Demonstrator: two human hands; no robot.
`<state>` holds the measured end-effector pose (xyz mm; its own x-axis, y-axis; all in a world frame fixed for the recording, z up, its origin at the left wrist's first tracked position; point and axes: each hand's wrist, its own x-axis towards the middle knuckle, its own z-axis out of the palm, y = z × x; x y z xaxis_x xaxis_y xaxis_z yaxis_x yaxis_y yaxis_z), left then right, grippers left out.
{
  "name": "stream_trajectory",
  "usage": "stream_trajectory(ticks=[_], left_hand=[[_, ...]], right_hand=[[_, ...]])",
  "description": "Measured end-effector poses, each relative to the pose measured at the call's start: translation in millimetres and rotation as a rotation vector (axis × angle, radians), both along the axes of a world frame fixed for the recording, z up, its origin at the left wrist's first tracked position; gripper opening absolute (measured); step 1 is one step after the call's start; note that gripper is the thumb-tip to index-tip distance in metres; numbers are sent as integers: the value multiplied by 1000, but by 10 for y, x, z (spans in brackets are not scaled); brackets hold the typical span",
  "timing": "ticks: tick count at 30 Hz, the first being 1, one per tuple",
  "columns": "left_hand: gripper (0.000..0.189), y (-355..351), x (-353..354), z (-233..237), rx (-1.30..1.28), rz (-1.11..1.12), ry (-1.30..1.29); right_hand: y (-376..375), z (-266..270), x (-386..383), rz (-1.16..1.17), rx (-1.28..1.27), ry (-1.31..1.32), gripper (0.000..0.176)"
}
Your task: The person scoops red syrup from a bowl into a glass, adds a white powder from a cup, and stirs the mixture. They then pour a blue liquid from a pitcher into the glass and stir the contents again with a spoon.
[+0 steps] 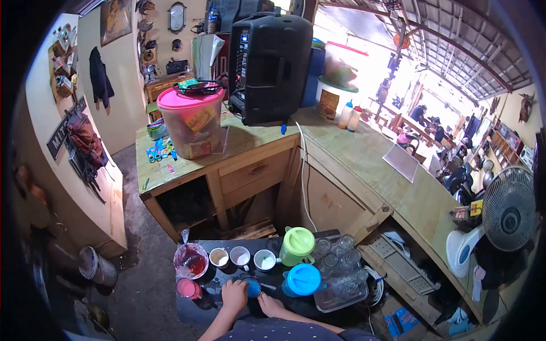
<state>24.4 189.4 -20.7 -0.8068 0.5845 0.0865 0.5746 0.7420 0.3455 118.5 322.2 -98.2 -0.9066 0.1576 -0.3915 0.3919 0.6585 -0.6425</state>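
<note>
On the low black table, my left hand (234, 296) curls against the left side of a small blue cup (251, 287), its fingers partly hidden. My right hand (272, 306) is at the cup's lower right, fingers bunched together; whatever they pinch is too small to make out. A spoon (268, 286) lies just right of the cup. Behind stand three white mugs, the left one (219, 257) with pale brown powder, the middle (240, 256) and right (264, 260) with whitish contents. At left are a bowl of red stuff (190, 261) and a glass of pink drink (189, 288).
A green lidded pitcher (297, 246), a blue lidded pitcher (302, 279) and a tray (342, 300) of upturned glasses stand at right. Beyond is a wooden counter (347, 136) with a black speaker (272, 68), a pink-lidded tub (192, 122) and a fan (508, 210).
</note>
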Motion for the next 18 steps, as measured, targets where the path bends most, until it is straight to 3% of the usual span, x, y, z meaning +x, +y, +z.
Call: stream_trajectory(ticks=[3,9,13,18], left_hand=[[17,13,62,-46,-112,90,-58],[13,85,72,80,117,100,0],[13,13,34,-39,8,62,44],[13,-15,6,-30,90,-62,4]], right_hand=[[52,-58,-17,10,-41,85,31],[31,-111,26,-12,-4,84,28],[-11,-15,34,-28,3,112,28],[-14,22,20,-41,46,124,31]])
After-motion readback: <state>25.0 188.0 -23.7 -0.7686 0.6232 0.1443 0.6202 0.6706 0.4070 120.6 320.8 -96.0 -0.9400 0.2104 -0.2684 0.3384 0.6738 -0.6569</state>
